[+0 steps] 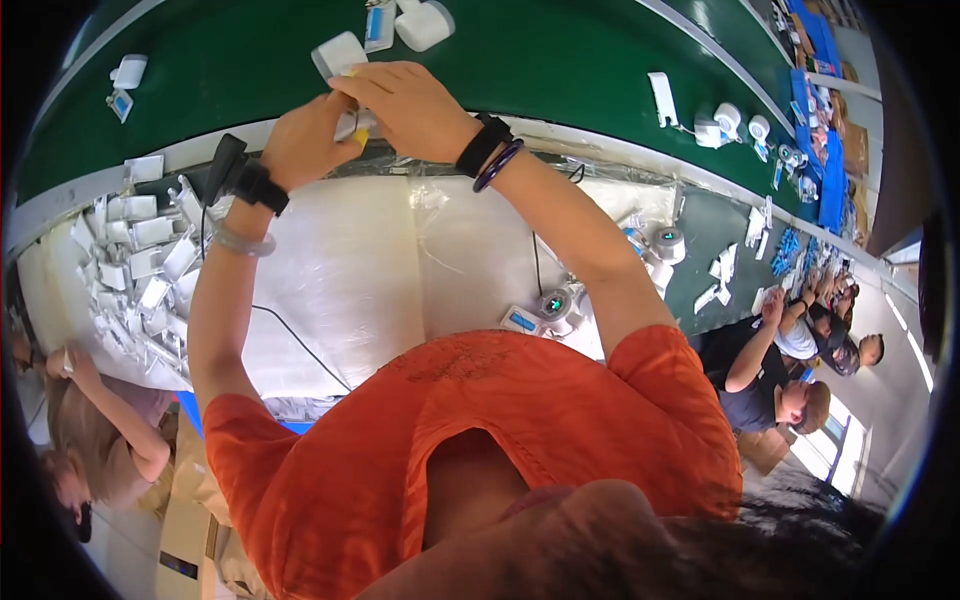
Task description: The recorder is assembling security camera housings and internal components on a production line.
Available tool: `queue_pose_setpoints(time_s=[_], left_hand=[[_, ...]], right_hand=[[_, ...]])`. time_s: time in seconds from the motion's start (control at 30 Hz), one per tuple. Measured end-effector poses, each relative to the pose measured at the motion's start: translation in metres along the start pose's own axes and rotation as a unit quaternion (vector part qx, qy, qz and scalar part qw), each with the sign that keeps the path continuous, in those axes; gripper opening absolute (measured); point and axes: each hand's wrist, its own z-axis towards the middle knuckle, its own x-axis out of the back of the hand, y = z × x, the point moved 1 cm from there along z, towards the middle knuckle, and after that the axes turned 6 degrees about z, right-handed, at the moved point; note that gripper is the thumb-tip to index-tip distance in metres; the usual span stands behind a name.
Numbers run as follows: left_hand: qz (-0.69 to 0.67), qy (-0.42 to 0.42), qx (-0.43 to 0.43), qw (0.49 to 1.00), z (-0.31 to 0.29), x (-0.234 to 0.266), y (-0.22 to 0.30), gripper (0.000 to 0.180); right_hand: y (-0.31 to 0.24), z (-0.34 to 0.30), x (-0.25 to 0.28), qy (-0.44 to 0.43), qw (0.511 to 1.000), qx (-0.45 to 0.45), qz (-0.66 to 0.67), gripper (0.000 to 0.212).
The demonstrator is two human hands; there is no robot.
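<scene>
Your hands hold a white device (340,52) over the desk's far edge, where the green belt begins. Your left hand (308,140) and right hand (415,105) meet around it, fingers pinched close, with yellow on some fingertips. The block-shaped end, smooth and round-cornered, points away from you and slightly left; so does the long axis, as far as it shows. Your fingers cover the middle, so you cannot tell how the ends join.

Just past it on the belt (240,75) lie a rounded white head (425,25) and a flat panel (380,25). The desk (340,225) wears a pale, glossy, creased sheet. On its left end, boxy white parts (140,260) are heaped loose; by its near edge, right of middle, sits a gauge (556,304) with a round dark face.

Beyond the belt's far right edge, blue bins (831,180) stand beside mixed items too small to name. Off the desk's near left corner is a cardboard box (185,515), contents unclear.
</scene>
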Motion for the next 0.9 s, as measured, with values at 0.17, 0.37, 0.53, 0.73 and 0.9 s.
queue_pose_setpoints(time_s=[0.17,0.37,0.53,0.73,0.9], left_hand=[[-0.272,-0.217,-0.125,0.929,-0.025,0.025,0.049,0.052],[-0.120,-0.406,-0.133,0.896,-0.051,0.045,0.106,0.054],[-0.074,-0.380,-0.058,0.920,-0.085,0.042,0.124,0.022],[-0.343,-0.206,0.082,0.913,-0.109,0.036,0.136,0.032],[-0.496,-0.258,0.075,0.826,-0.127,0.032,0.126,0.029]], right_hand=[[-0.013,-0.047,0.031,-0.174,0.924,-0.132,0.313,0.058],[-0.071,-0.096,0.077,-0.234,0.857,-0.233,0.397,0.036],[-0.107,-0.116,0.102,-0.157,0.862,-0.231,0.423,0.026],[-0.129,-0.126,0.113,-0.134,0.789,-0.292,0.524,0.013],[-0.135,-0.128,0.107,-0.214,0.789,-0.334,0.470,0.009]])
